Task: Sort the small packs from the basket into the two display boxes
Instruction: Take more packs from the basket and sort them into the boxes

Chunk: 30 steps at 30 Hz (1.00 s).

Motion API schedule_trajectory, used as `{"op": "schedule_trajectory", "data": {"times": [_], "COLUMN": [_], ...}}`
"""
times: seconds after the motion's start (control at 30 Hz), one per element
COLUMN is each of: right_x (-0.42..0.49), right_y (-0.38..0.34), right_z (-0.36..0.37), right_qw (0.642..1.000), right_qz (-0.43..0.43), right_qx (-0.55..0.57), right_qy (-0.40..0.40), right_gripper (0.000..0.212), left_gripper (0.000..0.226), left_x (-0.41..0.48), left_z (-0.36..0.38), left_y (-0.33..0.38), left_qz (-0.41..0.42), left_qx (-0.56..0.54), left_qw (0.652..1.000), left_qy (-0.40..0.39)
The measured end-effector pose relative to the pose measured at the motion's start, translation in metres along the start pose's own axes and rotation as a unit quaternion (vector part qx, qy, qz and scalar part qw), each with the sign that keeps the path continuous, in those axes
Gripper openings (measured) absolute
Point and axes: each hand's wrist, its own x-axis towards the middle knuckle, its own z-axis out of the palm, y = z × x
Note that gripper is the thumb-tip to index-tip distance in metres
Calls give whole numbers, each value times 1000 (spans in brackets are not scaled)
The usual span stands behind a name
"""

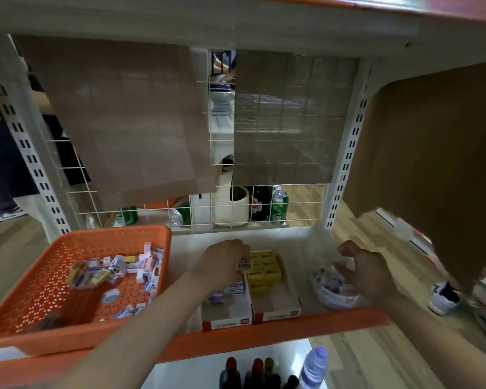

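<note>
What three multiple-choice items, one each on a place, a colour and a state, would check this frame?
1. Place: the orange basket stands
A. left of the left display box
B. right of both boxes
C. on the shelf below

2. Colour: the packs in the right display box are
A. green
B. yellow
C. black

3. State: the left hand
A. lies flat in the basket
B. grips a bottle
C. pinches a small pack

Key: A, the basket sits at the shelf's left end, beside the boxes; B, yellow tops fill the back part of that box; C, the fingers curl round a barcoded pack above the boxes.
</note>
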Motion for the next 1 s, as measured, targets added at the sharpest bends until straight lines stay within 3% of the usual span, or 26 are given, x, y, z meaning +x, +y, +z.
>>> {"op": "schedule_trajectory", "data": {"times": [0.1, 0.2, 0.3, 0.4, 0.67, 0.9, 1.0], "right_x": [1, -1, -8, -11, -11, -8, -6], "right_y": [-11, -37, -78, -117, -150, -145, -134], "right_z": [4, 11, 22, 38, 55, 48, 42], "right_qw": [999, 996, 970, 957, 934, 881, 889], "right_qz": [18, -33, -105, -93, -82, 0, -1], "right_qx": [-32, 88, 207, 245, 341, 470, 456], "right_qy": [-6, 8, -74, -123, -67, -50, -46], "right_gripper": [45, 44, 48, 51, 31, 28, 26], "left_gripper": [39, 42, 46, 54, 67, 52, 41], "left_x": [-1, -3, -5, -7, -12, -14, -14], "left_z": [0, 0, 1, 0, -2, 6, 14], "left_y": [-2, -3, -5, -5, -6, -14, -17], "left_qz": [-2, -6, -14, -14, -9, -18, -28], "left_qx": [1, -4, -25, -42, -69, -67, -46], "left_qw": [1000, 1000, 999, 999, 997, 997, 999], "left_qy": [1, 9, 17, 21, 18, 34, 11]}}
